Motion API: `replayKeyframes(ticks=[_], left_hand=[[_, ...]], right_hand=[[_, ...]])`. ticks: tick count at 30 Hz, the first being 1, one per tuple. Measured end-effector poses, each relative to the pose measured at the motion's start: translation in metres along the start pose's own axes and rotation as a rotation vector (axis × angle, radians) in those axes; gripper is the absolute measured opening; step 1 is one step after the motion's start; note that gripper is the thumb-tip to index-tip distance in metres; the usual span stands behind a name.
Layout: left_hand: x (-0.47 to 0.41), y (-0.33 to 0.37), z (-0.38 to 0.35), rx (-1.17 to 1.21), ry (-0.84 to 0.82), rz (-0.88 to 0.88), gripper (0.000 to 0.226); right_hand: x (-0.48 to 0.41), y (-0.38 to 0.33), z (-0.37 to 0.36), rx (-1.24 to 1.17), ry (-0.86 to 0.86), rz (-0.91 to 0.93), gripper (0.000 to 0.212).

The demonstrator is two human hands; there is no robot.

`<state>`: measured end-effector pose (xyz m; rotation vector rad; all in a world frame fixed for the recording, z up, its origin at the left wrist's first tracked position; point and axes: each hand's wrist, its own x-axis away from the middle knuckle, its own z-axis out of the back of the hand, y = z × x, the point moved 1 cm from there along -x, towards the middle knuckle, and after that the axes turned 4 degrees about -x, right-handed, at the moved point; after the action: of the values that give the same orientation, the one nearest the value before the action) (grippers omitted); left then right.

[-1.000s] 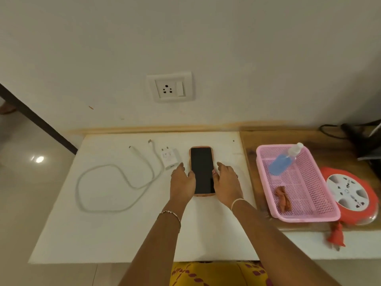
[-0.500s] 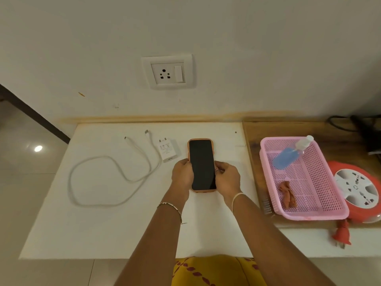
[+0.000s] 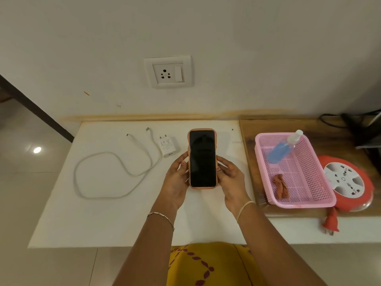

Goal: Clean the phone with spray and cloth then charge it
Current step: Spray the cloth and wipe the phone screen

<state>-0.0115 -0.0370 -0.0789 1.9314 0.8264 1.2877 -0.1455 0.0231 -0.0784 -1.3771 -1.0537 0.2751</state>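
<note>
A phone (image 3: 202, 158) in an orange case, screen dark and facing up, is held above the white table (image 3: 115, 219). My left hand (image 3: 176, 182) grips its left edge and my right hand (image 3: 230, 179) grips its right edge. A white charging cable (image 3: 115, 162) lies looped on the table at the left, with a white charger adapter (image 3: 168, 145) beside it. In the pink basket (image 3: 305, 182) at the right lie a blue spray bottle (image 3: 283, 148) and a crumpled reddish cloth (image 3: 280, 185).
A wall socket (image 3: 168, 72) with a switch sits on the wall above the table. A red and white extension reel (image 3: 348, 183) lies right of the basket on a wooden board (image 3: 247, 141); its red plug (image 3: 330, 222) hangs at the table's front edge. Dark cables lie at far right.
Both hands closed around the phone's edges and lifted it off the table toward me. The camera view tilted slightly upward.
</note>
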Motion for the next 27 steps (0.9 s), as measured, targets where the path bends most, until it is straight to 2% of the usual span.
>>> replayKeyframes(ticks=[3,8,16,19,24,27], left_hand=[[0.002,-0.007,0.004,0.047,-0.034,-0.031,0.027],[-0.004,-0.021,0.004,-0.008,-0.016,-0.007,0.026],[-0.012,-0.032,0.009,0.054,-0.055,0.002,0.029],[-0.012,-0.032,0.010,0.047,-0.059,0.019,0.030],[-0.014,-0.029,0.008,0.072,-0.092,0.037,0.027],[-0.015,-0.027,0.008,0.095,-0.094,0.042,0.028]], right_hand=[[0.008,0.003,0.001,-0.028,-0.028,0.015,0.027],[0.009,0.010,0.003,-0.016,-0.056,0.020,0.028],[0.004,0.015,0.007,0.021,-0.047,0.027,0.026],[0.002,0.010,0.008,0.072,0.010,0.054,0.026],[0.005,-0.022,0.018,0.245,0.106,0.340,0.026],[0.007,-0.043,0.030,0.259,0.128,0.454,0.026]])
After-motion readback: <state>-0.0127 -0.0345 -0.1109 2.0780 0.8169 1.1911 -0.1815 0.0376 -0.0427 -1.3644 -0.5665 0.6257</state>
